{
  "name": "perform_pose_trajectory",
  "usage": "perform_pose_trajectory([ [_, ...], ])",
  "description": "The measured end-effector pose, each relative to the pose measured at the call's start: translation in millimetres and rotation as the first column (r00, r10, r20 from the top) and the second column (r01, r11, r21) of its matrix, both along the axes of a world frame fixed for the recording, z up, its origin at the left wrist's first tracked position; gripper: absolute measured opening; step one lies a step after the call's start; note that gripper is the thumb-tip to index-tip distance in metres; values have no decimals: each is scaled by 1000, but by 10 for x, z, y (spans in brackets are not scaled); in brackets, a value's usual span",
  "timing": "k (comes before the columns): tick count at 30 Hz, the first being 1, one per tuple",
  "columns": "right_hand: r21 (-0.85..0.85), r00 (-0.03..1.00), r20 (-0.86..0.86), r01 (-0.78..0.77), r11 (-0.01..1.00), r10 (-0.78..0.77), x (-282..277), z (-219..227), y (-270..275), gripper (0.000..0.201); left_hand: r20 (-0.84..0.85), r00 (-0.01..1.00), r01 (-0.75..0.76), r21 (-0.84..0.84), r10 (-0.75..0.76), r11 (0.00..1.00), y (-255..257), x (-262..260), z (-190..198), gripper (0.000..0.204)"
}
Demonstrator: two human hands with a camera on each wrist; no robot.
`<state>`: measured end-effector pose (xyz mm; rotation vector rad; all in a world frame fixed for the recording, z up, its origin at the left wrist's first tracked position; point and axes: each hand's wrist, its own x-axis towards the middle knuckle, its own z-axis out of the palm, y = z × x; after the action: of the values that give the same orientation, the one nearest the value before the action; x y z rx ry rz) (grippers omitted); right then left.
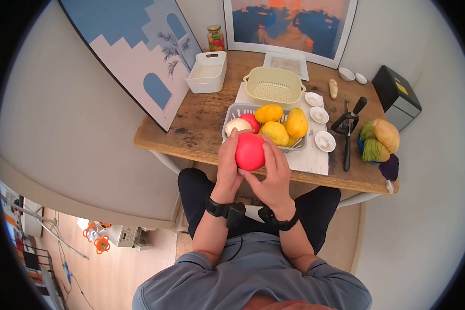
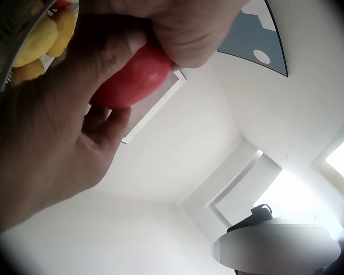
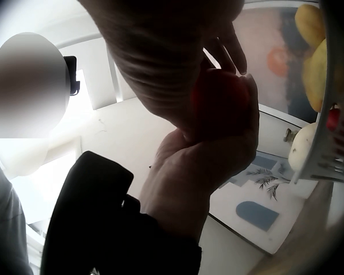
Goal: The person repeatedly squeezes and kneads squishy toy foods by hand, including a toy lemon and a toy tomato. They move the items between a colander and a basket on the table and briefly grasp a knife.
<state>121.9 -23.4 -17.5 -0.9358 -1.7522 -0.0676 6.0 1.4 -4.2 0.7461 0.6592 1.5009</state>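
Above the table's front edge, both hands hold a smooth, round red tomato-like fruit. My left hand cups its left side, with fingers curved along it. On the other side, my right hand grips it with fingers over the upper right and the thumb low at the front. In the left wrist view the red fruit shows between the two hands; in the right wrist view it lies in shade. Just beyond is a grey basket holding several yellow fruits, a whitish one and another red one.
Behind the basket stands a cream colander, with a white bin to its left. Small white dishes line the right side, near a black-handled tool and a bowl of vegetables. A framed picture leans at left.
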Motion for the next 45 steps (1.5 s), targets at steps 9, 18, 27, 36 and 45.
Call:
perform_pose_trajectory([
  [9,-266,506,-859,-573,775,79,-39,-30,-110,58,-45,996,89,179,-83,980,-87,125,43,43],
  [18,-175,984,-171,23,984,-54,13,63,-129,53,-66,994,-79,89,85,993,-72,84,19,41],
  [27,-138,1000,1,-12,990,12,73,8,-45,71,-59,995,-78,-52,75,996,-11,80,-67,41],
  [36,-358,474,-880,-705,612,32,142,-104,-8,50,-267,964,36,201,19,979,-110,134,32,37],
  [45,-434,509,-859,-777,457,51,197,-117,-17,56,-183,983,63,264,-14,962,-101,113,-5,32],
])
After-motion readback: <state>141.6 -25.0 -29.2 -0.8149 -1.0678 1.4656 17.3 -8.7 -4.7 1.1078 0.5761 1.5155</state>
